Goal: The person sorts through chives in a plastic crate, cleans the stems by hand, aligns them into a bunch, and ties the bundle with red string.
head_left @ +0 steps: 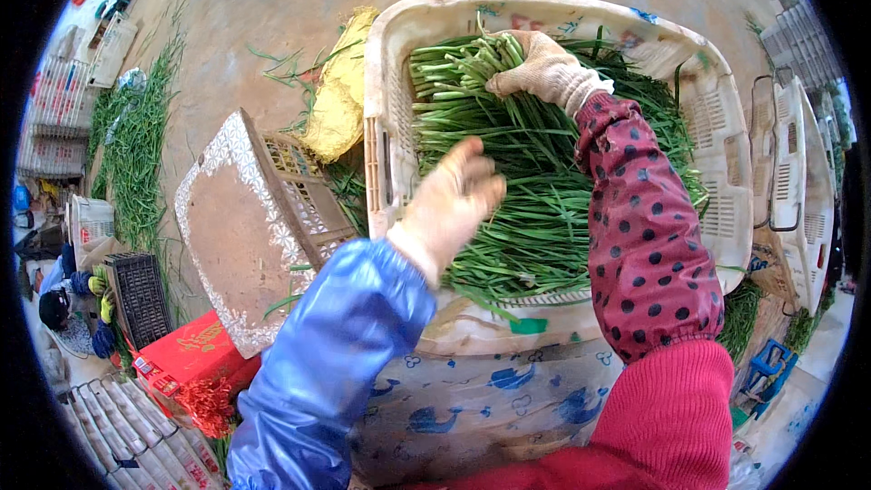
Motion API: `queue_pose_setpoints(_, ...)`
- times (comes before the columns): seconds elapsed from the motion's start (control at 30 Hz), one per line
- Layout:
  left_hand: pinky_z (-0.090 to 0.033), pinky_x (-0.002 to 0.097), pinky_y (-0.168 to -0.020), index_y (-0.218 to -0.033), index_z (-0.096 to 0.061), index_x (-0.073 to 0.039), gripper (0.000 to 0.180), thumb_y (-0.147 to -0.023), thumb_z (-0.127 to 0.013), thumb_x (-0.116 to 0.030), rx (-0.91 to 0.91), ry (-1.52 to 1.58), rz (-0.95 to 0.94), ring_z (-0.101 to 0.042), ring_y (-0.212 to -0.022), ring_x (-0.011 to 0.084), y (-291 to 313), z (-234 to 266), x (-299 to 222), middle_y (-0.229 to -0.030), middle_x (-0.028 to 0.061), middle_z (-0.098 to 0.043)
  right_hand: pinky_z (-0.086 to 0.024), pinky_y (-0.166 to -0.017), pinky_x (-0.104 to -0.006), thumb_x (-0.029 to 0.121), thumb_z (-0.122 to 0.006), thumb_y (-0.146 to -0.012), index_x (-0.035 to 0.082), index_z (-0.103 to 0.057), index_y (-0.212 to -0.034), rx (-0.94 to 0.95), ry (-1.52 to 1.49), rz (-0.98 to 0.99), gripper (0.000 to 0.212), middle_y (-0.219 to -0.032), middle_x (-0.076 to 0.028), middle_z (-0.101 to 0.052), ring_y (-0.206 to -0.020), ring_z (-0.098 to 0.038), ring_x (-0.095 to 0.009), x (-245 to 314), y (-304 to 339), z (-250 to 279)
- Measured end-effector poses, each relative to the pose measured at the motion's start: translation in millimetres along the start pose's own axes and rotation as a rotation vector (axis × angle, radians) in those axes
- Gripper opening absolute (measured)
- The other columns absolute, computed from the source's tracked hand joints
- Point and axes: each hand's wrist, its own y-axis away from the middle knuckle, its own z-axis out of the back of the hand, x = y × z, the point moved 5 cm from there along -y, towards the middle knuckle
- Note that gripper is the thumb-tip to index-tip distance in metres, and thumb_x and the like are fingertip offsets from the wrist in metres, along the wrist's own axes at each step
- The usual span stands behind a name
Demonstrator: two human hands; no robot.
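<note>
A large white plastic crate (717,118) in front of me is filled with long green chives (535,227), their pale cut stems mostly to the left. Near the crate's far side, my right hand (544,73), in a dirty knit glove, is closed around a bunch of chives (472,68). Its arm wears a dark red sleeve cover with black dots. My left hand (454,204), also gloved, is over the crate's left part, slightly blurred. Its fingers are stretched and apart, with nothing visible in them. The left arm wears a shiny blue sleeve cover.
A patterned board (236,245) leans by a crate to the left, near a red box (195,354) and a yellow sack (340,91). Loose chives (141,145) lie on the floor farther left. White crates (803,181) stand at right; a blue plastic item (771,367) is below them.
</note>
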Motion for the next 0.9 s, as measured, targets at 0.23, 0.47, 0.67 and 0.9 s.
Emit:
queue_pose_setpoints(0.23,-0.041,0.0446,-0.097,-0.132,-0.042,-0.008,0.044,-0.09,-0.055,-0.011,-0.603,0.503,0.025,-0.049,-0.114,0.0251,-94.7,25.2,53.2,-0.127,0.0125,-0.05,-0.049,-0.086,-0.0263,-0.001,-0.076,-0.068,0.0,-0.053,-0.127,0.056,-0.155,0.037,0.063,-0.105,-0.002,-0.067,-0.092,-0.061,-0.01,-4.0,-3.8,-5.8)
queue_pose_setpoints(0.47,-0.039,0.0412,-0.098,-0.119,-0.054,-0.01,0.038,-0.098,-0.047,-0.04,-0.612,0.826,-0.264,-0.054,-0.106,0.0209,-126.5,20.2,32.7,-0.112,0.0047,-0.06,-0.047,-0.087,-0.0291,0.021,-0.077,-0.062,0.009,-0.057,-0.126,-0.029,-0.004,0.259,0.068,-0.101,-0.009,-0.069,-0.094,-0.063,-0.02,0.2,6.6,-12.7)
queue_pose_setpoints(0.67,-0.043,0.0313,-0.092,-0.128,-0.052,-0.003,0.051,-0.098,-0.045,-0.044,-0.537,0.456,-0.243,-0.056,-0.102,0.0193,-113.4,18.1,11.7,-0.118,0.0085,-0.058,-0.045,-0.09,-0.0434,0.029,-0.072,-0.066,0.014,-0.058,-0.121,-0.212,0.832,0.373,0.058,-0.101,-0.015,-0.067,-0.102,-0.06,-0.034,44.9,14.0,-39.2)
queue_pose_setpoints(0.9,-0.043,0.0337,-0.094,-0.134,-0.045,0.002,0.052,-0.098,-0.047,-0.035,-0.514,-0.296,-0.264,-0.057,-0.112,0.0291,-113.0,15.7,-12.7,-0.121,0.0213,-0.06,-0.046,-0.086,-0.0412,0.031,-0.071,-0.07,0.012,-0.059,-0.116,-0.349,0.602,0.499,0.051,-0.093,-0.014,-0.068,-0.092,-0.063,-0.034,28.1,20.0,-37.5)
